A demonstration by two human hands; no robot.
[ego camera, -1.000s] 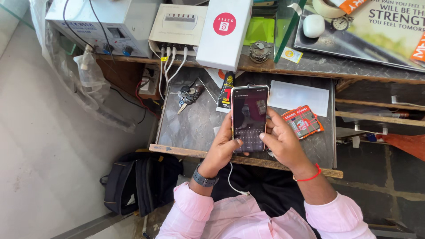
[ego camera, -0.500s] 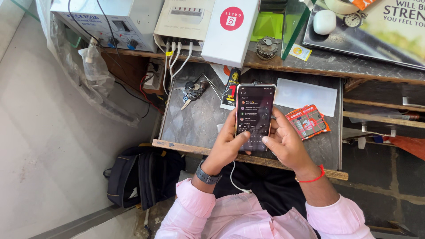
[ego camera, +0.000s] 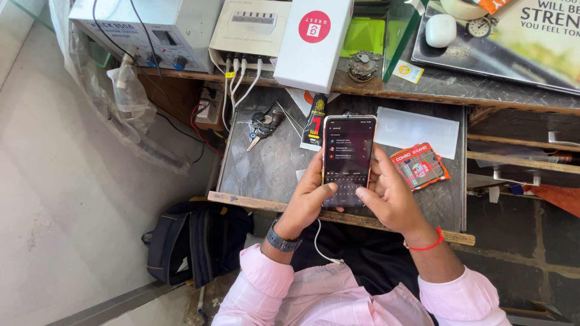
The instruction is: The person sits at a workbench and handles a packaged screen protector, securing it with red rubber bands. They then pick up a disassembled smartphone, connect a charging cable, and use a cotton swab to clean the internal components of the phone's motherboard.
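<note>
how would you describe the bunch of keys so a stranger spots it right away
Start at the grey pull-out metal shelf under the cluttered bench. Near its back left corner, below the white cables, lies the bunch of silver keys with a dark fob. It is left of the black glue tube, and the only metal cluster there.

dark-screened phone, pink sleeves, black backpack

A dark smartphone stands nearly upright in the frame above the pulled-out grey drawer tray, its lit screen facing the camera with a dark list of entries at the top and an on-screen keyboard along the bottom. The left hand and the right hand cradle its lower half from either side, both thumbs resting on the keyboard. A thin white cable runs down from its lower edge, past the tray's front lip.
</note>
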